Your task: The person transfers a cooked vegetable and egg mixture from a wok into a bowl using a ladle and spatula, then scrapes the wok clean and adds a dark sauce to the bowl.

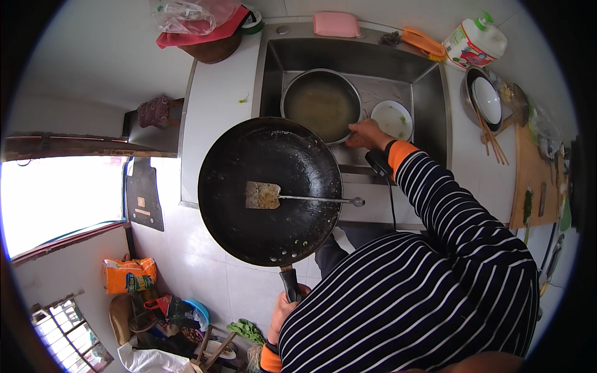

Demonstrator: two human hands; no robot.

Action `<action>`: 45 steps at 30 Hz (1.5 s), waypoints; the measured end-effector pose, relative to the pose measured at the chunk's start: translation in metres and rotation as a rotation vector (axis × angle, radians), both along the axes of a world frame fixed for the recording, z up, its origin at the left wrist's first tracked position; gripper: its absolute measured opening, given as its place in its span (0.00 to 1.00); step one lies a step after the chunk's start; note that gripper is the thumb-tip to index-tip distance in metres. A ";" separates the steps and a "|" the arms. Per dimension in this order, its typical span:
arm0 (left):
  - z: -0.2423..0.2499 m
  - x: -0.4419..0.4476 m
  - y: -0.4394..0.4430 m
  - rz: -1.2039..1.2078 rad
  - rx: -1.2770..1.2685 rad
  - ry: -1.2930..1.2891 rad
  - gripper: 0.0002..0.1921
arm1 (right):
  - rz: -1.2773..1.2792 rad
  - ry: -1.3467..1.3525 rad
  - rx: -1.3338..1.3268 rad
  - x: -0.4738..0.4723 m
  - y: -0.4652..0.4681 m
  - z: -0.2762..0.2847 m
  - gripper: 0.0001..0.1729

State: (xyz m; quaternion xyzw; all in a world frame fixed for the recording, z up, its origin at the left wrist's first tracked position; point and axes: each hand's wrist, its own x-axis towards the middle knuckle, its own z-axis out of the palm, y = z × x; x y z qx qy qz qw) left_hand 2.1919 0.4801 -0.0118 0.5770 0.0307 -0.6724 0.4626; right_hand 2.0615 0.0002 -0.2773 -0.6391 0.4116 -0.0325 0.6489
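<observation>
My left hand (282, 307) is closed around the black handle of a large dark wok (233, 163), held over the counter's front edge. A metal spatula (263, 195) lies in the wok, its handle reaching past the rim, with a few green bits and droplets near the wok's lower side. Up at the sink, my right hand (368, 134) grips the rim of a round metal basin (322, 84) that holds cloudy liquid. Beside that basin, a white bowl (391, 116) with green scraps and water stands in the stainless steel sink (429, 107).
Behind the sink lie a pink sponge (336, 24), a steel scourer (390, 38), an orange brush (422, 41) and a pump bottle (475, 44). Stacked bowls (487, 100) with chopsticks (492, 140) and a cutting board (536, 182) are at right; a cloth-covered pot (212, 49) stands at left.
</observation>
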 end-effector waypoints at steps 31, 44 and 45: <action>-0.002 0.050 0.001 -0.065 0.128 0.081 0.10 | -0.778 -0.100 0.261 -0.011 0.015 0.106 0.07; 0.001 0.065 0.002 -0.173 0.079 -0.034 0.11 | -0.713 -0.291 0.170 -0.073 0.037 0.278 0.05; -0.001 0.067 0.003 -0.222 0.062 -0.063 0.11 | -0.711 -0.293 0.170 -0.074 0.043 0.288 0.05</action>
